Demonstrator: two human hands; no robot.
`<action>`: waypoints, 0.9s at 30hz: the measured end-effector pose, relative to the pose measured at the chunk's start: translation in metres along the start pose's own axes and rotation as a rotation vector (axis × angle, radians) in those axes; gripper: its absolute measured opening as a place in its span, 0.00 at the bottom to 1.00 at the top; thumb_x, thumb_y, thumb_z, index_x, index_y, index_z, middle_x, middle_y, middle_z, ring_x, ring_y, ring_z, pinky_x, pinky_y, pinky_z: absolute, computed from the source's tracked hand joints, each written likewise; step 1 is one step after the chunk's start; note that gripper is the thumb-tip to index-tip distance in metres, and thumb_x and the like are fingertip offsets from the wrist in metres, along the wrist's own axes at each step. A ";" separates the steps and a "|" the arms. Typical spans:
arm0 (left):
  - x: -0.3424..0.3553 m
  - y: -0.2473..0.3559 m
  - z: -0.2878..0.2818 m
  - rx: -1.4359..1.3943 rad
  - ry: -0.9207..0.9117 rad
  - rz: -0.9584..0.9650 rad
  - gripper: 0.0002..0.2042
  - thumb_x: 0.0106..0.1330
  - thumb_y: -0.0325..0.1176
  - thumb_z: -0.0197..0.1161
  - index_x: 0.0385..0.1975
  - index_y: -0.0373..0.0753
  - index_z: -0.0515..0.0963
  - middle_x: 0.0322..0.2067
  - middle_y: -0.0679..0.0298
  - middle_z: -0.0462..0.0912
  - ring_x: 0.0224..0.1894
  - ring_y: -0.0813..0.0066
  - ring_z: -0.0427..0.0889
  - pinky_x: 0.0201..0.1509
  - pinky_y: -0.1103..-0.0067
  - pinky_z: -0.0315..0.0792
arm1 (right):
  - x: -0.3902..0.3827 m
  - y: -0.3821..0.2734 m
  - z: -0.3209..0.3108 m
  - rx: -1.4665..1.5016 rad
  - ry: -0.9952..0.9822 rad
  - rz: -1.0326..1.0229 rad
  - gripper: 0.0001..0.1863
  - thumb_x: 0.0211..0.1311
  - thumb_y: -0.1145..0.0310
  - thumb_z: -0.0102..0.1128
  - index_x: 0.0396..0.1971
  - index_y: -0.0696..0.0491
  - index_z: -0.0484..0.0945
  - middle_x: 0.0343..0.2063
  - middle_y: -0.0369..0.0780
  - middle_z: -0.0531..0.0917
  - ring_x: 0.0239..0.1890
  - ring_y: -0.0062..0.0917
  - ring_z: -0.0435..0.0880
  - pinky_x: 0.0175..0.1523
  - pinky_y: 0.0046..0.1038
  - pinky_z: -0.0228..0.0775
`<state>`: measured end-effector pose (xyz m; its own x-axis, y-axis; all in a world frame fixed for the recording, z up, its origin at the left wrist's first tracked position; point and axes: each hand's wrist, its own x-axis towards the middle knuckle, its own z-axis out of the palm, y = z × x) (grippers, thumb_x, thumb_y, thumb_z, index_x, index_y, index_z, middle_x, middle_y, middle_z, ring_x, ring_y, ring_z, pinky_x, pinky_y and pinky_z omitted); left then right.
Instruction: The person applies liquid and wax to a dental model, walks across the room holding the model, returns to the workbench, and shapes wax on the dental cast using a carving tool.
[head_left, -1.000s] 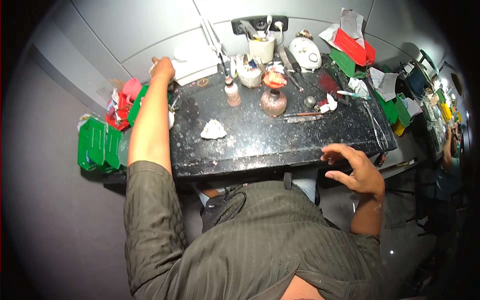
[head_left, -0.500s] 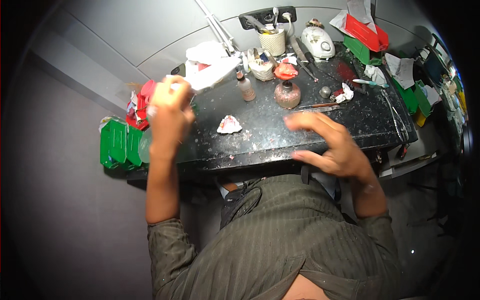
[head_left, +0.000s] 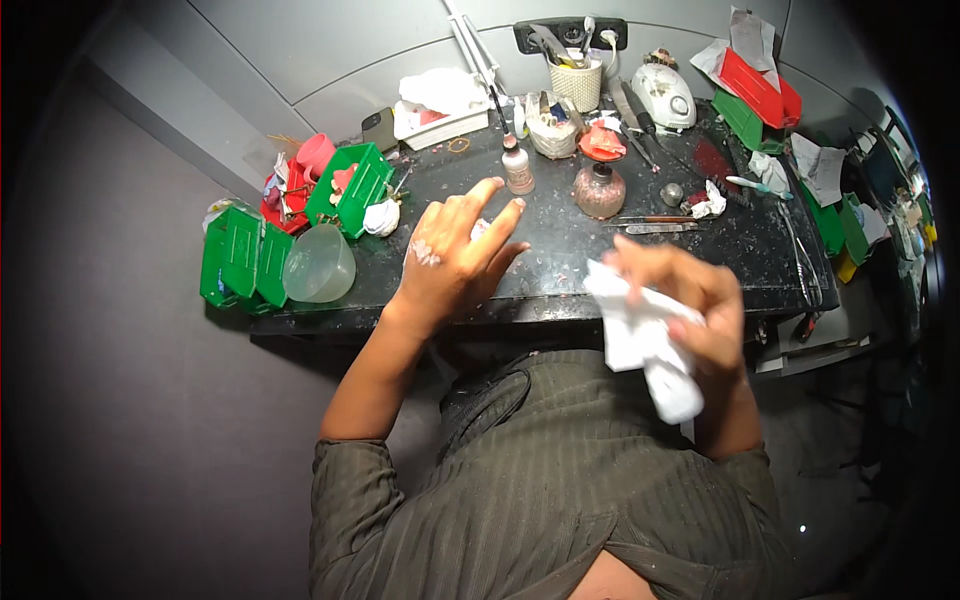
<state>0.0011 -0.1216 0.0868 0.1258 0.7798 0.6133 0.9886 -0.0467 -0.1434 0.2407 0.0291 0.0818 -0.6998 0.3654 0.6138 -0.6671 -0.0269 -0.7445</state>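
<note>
My right hand [head_left: 705, 305] grips a crumpled white tissue [head_left: 650, 340] in front of the bench's near edge, slightly blurred. White residue marks the back of my left hand [head_left: 450, 255], whose fingers are spread and hold nothing that I can see. Under those fingers a small white-and-pink piece [head_left: 479, 230] lies on the black worktop [head_left: 560, 265], mostly hidden. Just beyond the left fingertips stands a small dropper bottle [head_left: 518, 172] with pinkish contents. To its right is a round glass jar [head_left: 600, 195] with a dark top.
A white tray of tissues [head_left: 440, 120] sits at the back left, near green bins [head_left: 350, 190] and a translucent cup [head_left: 320, 265]. Slim metal tools [head_left: 655, 228] lie right of centre. A woven tool holder [head_left: 575, 85] and a white machine [head_left: 663, 98] stand at the back.
My left hand has left the tissue tray, let go of the white tissue and come over the small piece. The right hand, empty before, now holds the tissue.
</note>
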 end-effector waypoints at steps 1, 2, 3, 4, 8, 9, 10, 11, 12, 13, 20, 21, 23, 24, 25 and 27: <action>-0.002 -0.006 0.008 0.012 0.022 -0.018 0.22 0.57 0.38 0.72 0.51 0.40 0.78 0.55 0.53 0.76 0.40 0.63 0.78 0.40 0.71 0.69 | -0.009 -0.005 -0.005 0.133 -0.144 0.053 0.12 0.45 0.74 0.58 0.13 0.51 0.63 0.27 0.46 0.85 0.35 0.41 0.86 0.72 0.51 0.53; -0.001 -0.010 0.014 0.021 0.042 -0.035 0.21 0.56 0.38 0.72 0.50 0.40 0.79 0.55 0.53 0.76 0.40 0.63 0.78 0.40 0.71 0.69 | -0.012 -0.014 -0.008 0.185 -0.293 0.006 0.11 0.46 0.78 0.58 0.15 0.50 0.65 0.22 0.44 0.85 0.31 0.41 0.87 0.71 0.54 0.54; 0.000 -0.015 0.018 0.007 0.047 -0.044 0.21 0.57 0.38 0.72 0.50 0.40 0.79 0.55 0.52 0.75 0.40 0.62 0.78 0.40 0.71 0.70 | -0.012 -0.023 -0.004 0.224 -0.348 0.014 0.11 0.47 0.79 0.60 0.16 0.51 0.67 0.23 0.45 0.85 0.31 0.40 0.87 0.69 0.54 0.58; 0.004 -0.018 0.023 -0.003 0.057 -0.047 0.21 0.57 0.38 0.72 0.50 0.40 0.79 0.55 0.52 0.75 0.41 0.61 0.78 0.41 0.70 0.70 | -0.014 -0.035 -0.001 0.256 -0.393 0.022 0.11 0.47 0.81 0.63 0.18 0.51 0.69 0.24 0.45 0.85 0.31 0.40 0.87 0.66 0.54 0.62; 0.009 -0.031 0.036 -0.025 0.129 -0.127 0.20 0.56 0.34 0.74 0.49 0.40 0.80 0.55 0.55 0.76 0.39 0.60 0.79 0.44 0.70 0.76 | -0.010 -0.055 0.006 0.317 -0.313 -0.050 0.10 0.55 0.77 0.70 0.27 0.57 0.74 0.24 0.47 0.83 0.29 0.35 0.86 0.51 0.47 0.77; 0.009 -0.034 0.044 -0.057 0.117 -0.170 0.20 0.56 0.33 0.74 0.50 0.40 0.80 0.55 0.55 0.75 0.40 0.60 0.79 0.45 0.70 0.76 | -0.015 -0.058 0.027 0.319 -0.036 -0.105 0.08 0.60 0.75 0.66 0.27 0.57 0.73 0.25 0.48 0.83 0.27 0.35 0.86 0.47 0.45 0.78; 0.003 -0.036 0.048 -0.063 0.121 -0.218 0.20 0.56 0.33 0.73 0.50 0.41 0.80 0.55 0.55 0.75 0.41 0.60 0.79 0.45 0.70 0.76 | -0.025 -0.059 0.059 0.321 0.213 -0.166 0.09 0.65 0.74 0.62 0.28 0.58 0.72 0.25 0.50 0.83 0.25 0.35 0.85 0.43 0.43 0.80; -0.001 -0.038 0.051 -0.091 0.126 -0.255 0.20 0.56 0.32 0.73 0.50 0.41 0.80 0.56 0.53 0.74 0.44 0.58 0.79 0.47 0.70 0.76 | -0.023 -0.068 0.083 0.367 0.418 -0.109 0.16 0.74 0.67 0.51 0.24 0.58 0.70 0.22 0.50 0.82 0.21 0.34 0.83 0.35 0.38 0.80; -0.006 -0.041 0.057 -0.088 0.129 -0.256 0.20 0.56 0.32 0.73 0.50 0.41 0.80 0.56 0.53 0.74 0.44 0.58 0.79 0.47 0.70 0.76 | -0.003 -0.063 0.055 0.372 -0.121 -0.188 0.21 0.73 0.66 0.47 0.17 0.57 0.65 0.12 0.46 0.77 0.12 0.34 0.76 0.22 0.37 0.75; -0.006 -0.046 0.064 -0.102 0.157 -0.257 0.21 0.56 0.33 0.73 0.51 0.41 0.80 0.56 0.54 0.74 0.42 0.59 0.79 0.46 0.69 0.75 | -0.009 -0.078 0.078 0.348 0.182 -0.082 0.22 0.72 0.67 0.48 0.14 0.57 0.64 0.11 0.45 0.76 0.11 0.32 0.74 0.20 0.36 0.71; -0.007 -0.049 0.078 -0.145 0.222 -0.317 0.20 0.59 0.29 0.71 0.52 0.37 0.79 0.56 0.49 0.73 0.56 0.51 0.76 0.56 0.66 0.74 | -0.016 -0.081 0.104 0.324 0.252 -0.081 0.14 0.75 0.58 0.50 0.35 0.52 0.75 0.26 0.46 0.82 0.23 0.29 0.78 0.33 0.33 0.73; -0.012 -0.048 0.079 -0.161 0.223 -0.341 0.19 0.59 0.28 0.71 0.52 0.38 0.79 0.56 0.50 0.73 0.55 0.53 0.76 0.53 0.68 0.75 | -0.019 -0.078 0.110 0.350 0.360 -0.125 0.14 0.75 0.57 0.51 0.36 0.52 0.76 0.27 0.46 0.82 0.23 0.29 0.78 0.32 0.32 0.72; -0.015 -0.056 0.086 -0.152 0.253 -0.326 0.20 0.59 0.27 0.71 0.53 0.39 0.79 0.56 0.52 0.74 0.53 0.59 0.77 0.44 0.74 0.77 | -0.022 -0.062 0.107 0.353 0.322 -0.174 0.15 0.72 0.54 0.55 0.39 0.52 0.77 0.27 0.46 0.82 0.22 0.28 0.77 0.31 0.31 0.71; -0.015 -0.059 0.088 -0.144 0.264 -0.320 0.20 0.59 0.27 0.71 0.53 0.40 0.79 0.56 0.52 0.74 0.52 0.59 0.77 0.43 0.73 0.76 | -0.021 -0.057 0.106 0.366 0.275 -0.229 0.19 0.70 0.50 0.58 0.41 0.52 0.77 0.27 0.45 0.82 0.21 0.27 0.76 0.30 0.31 0.70; -0.013 -0.059 0.090 -0.174 0.257 -0.334 0.21 0.59 0.27 0.71 0.53 0.40 0.79 0.56 0.52 0.74 0.52 0.60 0.77 0.43 0.73 0.76 | -0.014 -0.055 0.109 0.340 0.311 -0.272 0.28 0.62 0.47 0.66 0.46 0.57 0.76 0.26 0.44 0.82 0.18 0.25 0.75 0.25 0.30 0.66; -0.010 -0.055 0.092 -0.190 0.248 -0.355 0.21 0.59 0.27 0.71 0.54 0.39 0.79 0.56 0.52 0.74 0.50 0.60 0.78 0.43 0.73 0.76 | -0.030 -0.063 0.092 0.610 0.100 0.036 0.29 0.61 0.47 0.68 0.45 0.60 0.76 0.25 0.44 0.82 0.18 0.24 0.74 0.23 0.29 0.64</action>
<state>-0.0625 -0.0698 0.0170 -0.2294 0.5970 0.7687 0.9688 0.0640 0.2393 0.2798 -0.0656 0.1345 -0.7171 0.4393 0.5411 -0.6899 -0.5574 -0.4618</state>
